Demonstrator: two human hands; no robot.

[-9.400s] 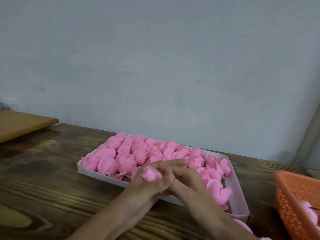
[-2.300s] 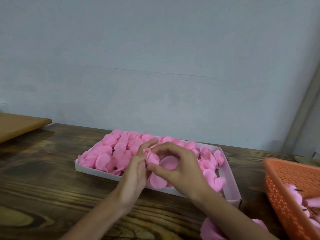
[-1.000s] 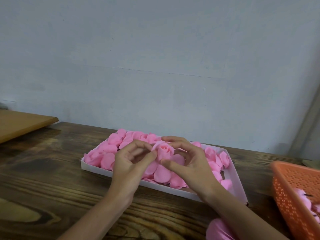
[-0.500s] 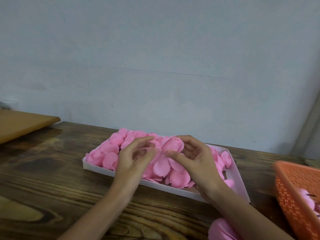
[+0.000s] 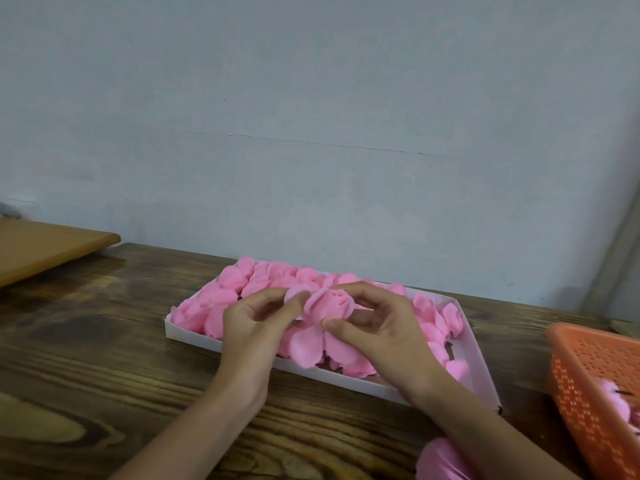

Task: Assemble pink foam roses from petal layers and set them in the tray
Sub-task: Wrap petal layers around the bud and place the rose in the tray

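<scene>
A pink foam rose (image 5: 330, 304) with loose outer petals hanging below it is held above the white tray (image 5: 465, 355). My right hand (image 5: 377, 327) grips the rose bud between thumb and curled fingers. My left hand (image 5: 256, 322) pinches one petal at the rose's left side. The tray sits on the wooden table and holds several pink foam roses (image 5: 242, 282), packed from its left end to past the middle.
An orange mesh basket (image 5: 588, 382) with pink pieces stands at the right edge. A pink foam piece (image 5: 440, 459) lies by my right forearm at the bottom. A light wooden board (image 5: 45, 247) sits at far left. A grey wall stands behind the table.
The bud has been pressed down into the petal layer, and both hands have kept working the petals up around it above the tray. The view has shifted slightly.
</scene>
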